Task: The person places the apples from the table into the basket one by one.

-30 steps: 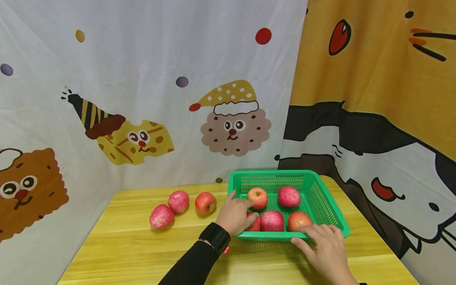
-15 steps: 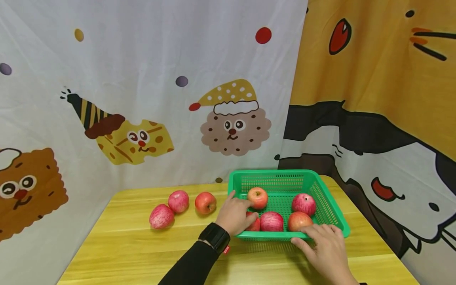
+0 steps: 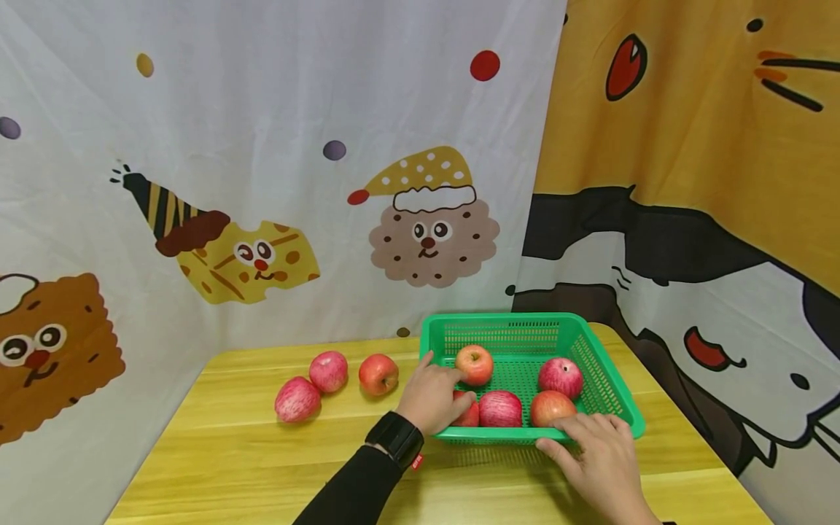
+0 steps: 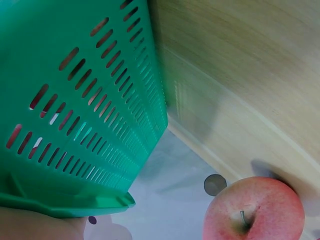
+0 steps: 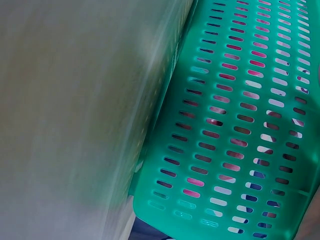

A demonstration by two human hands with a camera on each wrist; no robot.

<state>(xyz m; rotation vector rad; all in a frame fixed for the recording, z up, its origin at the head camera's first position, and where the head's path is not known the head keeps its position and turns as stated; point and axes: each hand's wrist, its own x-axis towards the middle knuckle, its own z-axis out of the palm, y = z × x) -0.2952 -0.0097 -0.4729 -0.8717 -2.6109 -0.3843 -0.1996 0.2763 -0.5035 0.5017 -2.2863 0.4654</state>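
In the head view a green plastic basket [image 3: 525, 435] with slotted sides stands on the table, with several red apples inside. My left hand [image 3: 433, 397] grips its left rim near the front corner, fingers reaching over the edge. A yellowish-red apple [image 3: 474, 365] and a partly hidden apple [image 3: 467, 413] lie right by those fingers. My right hand [image 3: 600, 456] holds the front rim toward the right corner, thumb outside and fingers over the top. Close to these fingers sit an orange-red apple [image 3: 553, 408] and a pink apple [image 3: 561, 378]. A striped apple [image 3: 501, 408] lies mid-front.
Outside the basket, left of it on the wooden table [image 3: 262, 467], are a red apple [image 3: 378, 375] and two pinker ones, a rear apple [image 3: 329, 371] and a front apple [image 3: 298, 399]. A printed curtain [image 3: 262, 146] hangs directly behind the table.
The pink apple at the back of the basket has rolled right and toward the front, now beside the orange-red apple. Both hands and the basket have stayed in place.
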